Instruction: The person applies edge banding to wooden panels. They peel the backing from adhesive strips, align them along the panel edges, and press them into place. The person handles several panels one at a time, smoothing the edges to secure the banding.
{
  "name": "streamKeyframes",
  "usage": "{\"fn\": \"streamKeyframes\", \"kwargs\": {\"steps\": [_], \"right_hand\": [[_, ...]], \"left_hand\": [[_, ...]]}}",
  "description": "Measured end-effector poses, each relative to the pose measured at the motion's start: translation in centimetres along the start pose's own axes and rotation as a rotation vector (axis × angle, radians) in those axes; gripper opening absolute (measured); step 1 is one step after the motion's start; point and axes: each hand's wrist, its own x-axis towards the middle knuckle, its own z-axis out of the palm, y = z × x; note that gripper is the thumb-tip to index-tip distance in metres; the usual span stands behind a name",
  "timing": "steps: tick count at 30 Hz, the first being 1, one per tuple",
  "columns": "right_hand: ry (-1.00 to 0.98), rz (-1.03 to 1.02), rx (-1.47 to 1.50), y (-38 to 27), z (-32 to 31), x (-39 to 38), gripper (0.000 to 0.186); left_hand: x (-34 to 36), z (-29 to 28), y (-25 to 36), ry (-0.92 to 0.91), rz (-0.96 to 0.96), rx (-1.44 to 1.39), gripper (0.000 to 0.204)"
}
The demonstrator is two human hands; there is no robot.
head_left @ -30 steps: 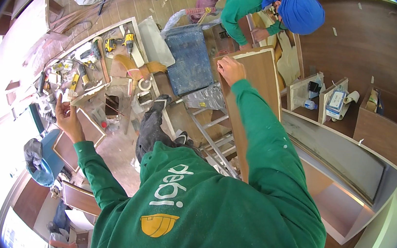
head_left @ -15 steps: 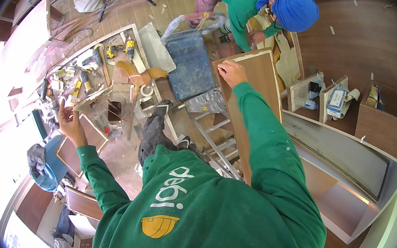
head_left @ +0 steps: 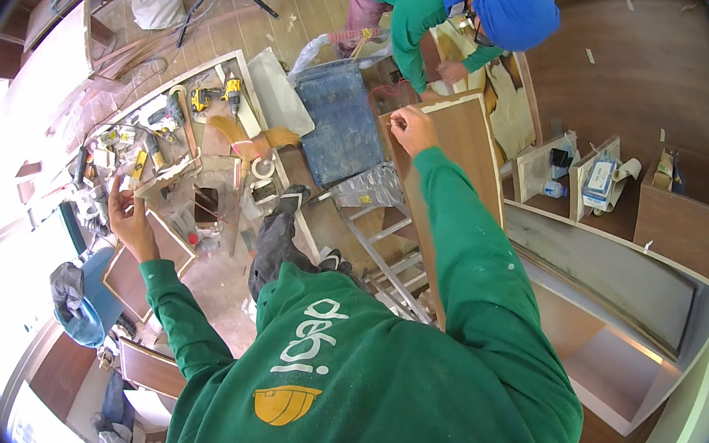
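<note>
Many tools (head_left: 233,92) lie inside a shallow wooden frame (head_left: 307,235).

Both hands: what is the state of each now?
Left hand: partly open, nothing visibly held.
Right hand: curled; whether it grips the wooden panel cannot be told.

Left grip (head_left: 134,223), bare: one finger extended upward, remaining fingers partly bent and apart. Left wrist (head_left: 149,256): just below the grip, near straight. Left forearm (head_left: 187,312): green-sleeved, slanting away down and right of the grip. Right grip (head_left: 412,130), bare: fingers curled inward, back of hand uppermost, contact at fingertips unclear. Right arm (head_left: 483,245): green-sleeved, extended, running down and right from the grip, widening toward the shoulder. Torso (head_left: 406,385): green-clad, below both grips.
</note>
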Motion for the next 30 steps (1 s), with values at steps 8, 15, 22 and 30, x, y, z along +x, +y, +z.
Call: {"fn": "streamKeyframes", "kwargs": {"steps": [8, 15, 22, 30], "right_hand": [[-0.07, -0.055, -0.087, -1.3, -0.9, -0.7, 0.011], [-0.162, -0.182, -0.278, 0.0, -1.3, 1.1, 0.008], [-0.272, -0.268, -0.404, -0.9, -1.5, 1.6, 0.011], [-0.192, -0.281, -0.478, -0.1, -0.5, 1.3, 0.017]], "left_hand": [[-0.3, -0.6, -0.7, 0.006, -0.004, -0.006, 0.051], [-0.2, -0.4, -1.0, -0.01, -0.031, 0.003, 0.053], [-0.4, -1.2, -1.6, -0.012, -0.057, -0.025, 0.057], [-0.6, -0.9, -1.7, -0.014, -0.087, -0.022, 0.055]]}}
